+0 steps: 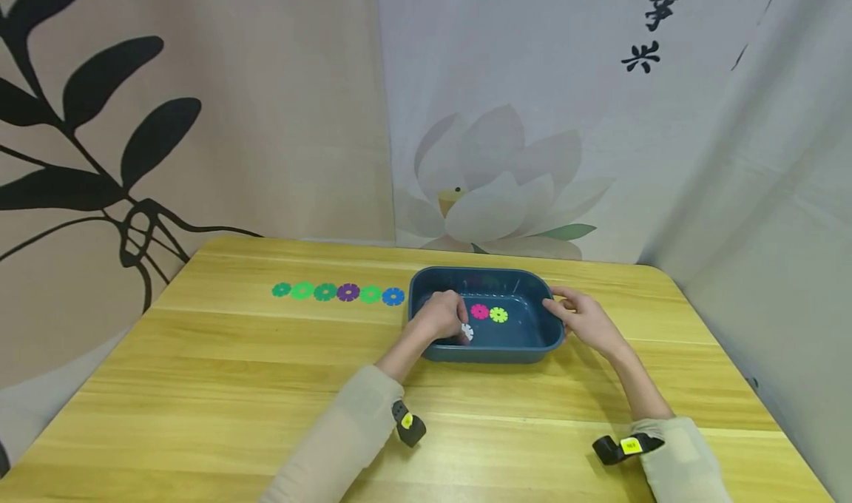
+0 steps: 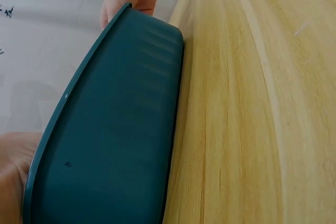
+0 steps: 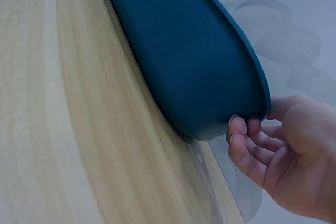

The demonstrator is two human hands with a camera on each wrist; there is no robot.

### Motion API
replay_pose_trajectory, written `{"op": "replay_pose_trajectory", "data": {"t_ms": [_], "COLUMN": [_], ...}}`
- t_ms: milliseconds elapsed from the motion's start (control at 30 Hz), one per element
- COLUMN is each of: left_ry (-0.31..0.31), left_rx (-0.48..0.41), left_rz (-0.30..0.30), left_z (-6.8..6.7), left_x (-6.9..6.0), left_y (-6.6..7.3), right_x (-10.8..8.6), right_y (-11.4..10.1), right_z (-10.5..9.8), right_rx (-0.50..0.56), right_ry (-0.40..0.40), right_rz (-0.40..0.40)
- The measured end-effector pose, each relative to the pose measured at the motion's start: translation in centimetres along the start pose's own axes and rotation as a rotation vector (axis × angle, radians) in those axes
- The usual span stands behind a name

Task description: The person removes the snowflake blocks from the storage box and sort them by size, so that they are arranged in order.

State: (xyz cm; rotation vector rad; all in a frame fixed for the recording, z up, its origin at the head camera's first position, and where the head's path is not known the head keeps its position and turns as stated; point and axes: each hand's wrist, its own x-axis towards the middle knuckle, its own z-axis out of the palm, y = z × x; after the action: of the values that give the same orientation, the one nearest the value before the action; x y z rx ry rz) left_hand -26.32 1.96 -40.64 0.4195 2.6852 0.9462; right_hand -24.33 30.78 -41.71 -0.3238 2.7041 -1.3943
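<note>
A dark blue plastic basin [image 1: 492, 355] stands on the wooden table. My left hand [image 1: 441, 314] reaches into its left part, fingers pointing down, and pinches a white snowflake disc [image 1: 468, 331] at the fingertips. A pink snowflake disc [image 1: 479, 311] and a yellow one, the yellow snowflake disc [image 1: 498, 315], lie on the basin floor to the right of that hand. At the basin's right end my right hand [image 1: 589, 324] grips the rim, thumb on top and fingers curled against the outer wall. In the left wrist view the basin wall hides the left fingertips.
Left of the basin, a row of several snowflake discs in green, purple and blue runs along the table, with a blue disc [image 1: 393, 296] nearest the basin. A printed curtain [image 1: 299, 118] hangs behind the wooden table [image 1: 220, 385].
</note>
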Motion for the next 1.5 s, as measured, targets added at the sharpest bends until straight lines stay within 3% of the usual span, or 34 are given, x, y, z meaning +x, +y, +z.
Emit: {"op": "replay_pose_trajectory", "data": {"t_ms": [200, 433, 800, 1167, 1500], "left_ry": [0.058, 0.135, 0.187, 0.235, 0.266], "left_rx": [-0.048, -0.164, -0.342, -0.501, -0.503], "left_rz": [0.027, 0.087, 0.175, 0.106, 0.081], "left_z": [0.0, -0.4, -2.9, -6.6, -9.3], "left_x": [0.3, -0.1, -1.6, -3.4, -4.7], "left_y": [0.1, 0.3, -0.3, -4.3, -8.8], "right_x": [0.0, 0.0, -0.1, 0.1, 0.2], "right_y": [0.0, 0.0, -0.2, -0.2, 0.2], "right_z": [0.1, 0.1, 0.0, 0.1, 0.0], "right_rx": [0.001, -0.006, 0.001, -0.003, -0.010], "right_ry": [0.003, 0.004, 0.006, 0.007, 0.004], "right_rz": [-0.005, 0.002, 0.003, 0.003, -0.010]}}
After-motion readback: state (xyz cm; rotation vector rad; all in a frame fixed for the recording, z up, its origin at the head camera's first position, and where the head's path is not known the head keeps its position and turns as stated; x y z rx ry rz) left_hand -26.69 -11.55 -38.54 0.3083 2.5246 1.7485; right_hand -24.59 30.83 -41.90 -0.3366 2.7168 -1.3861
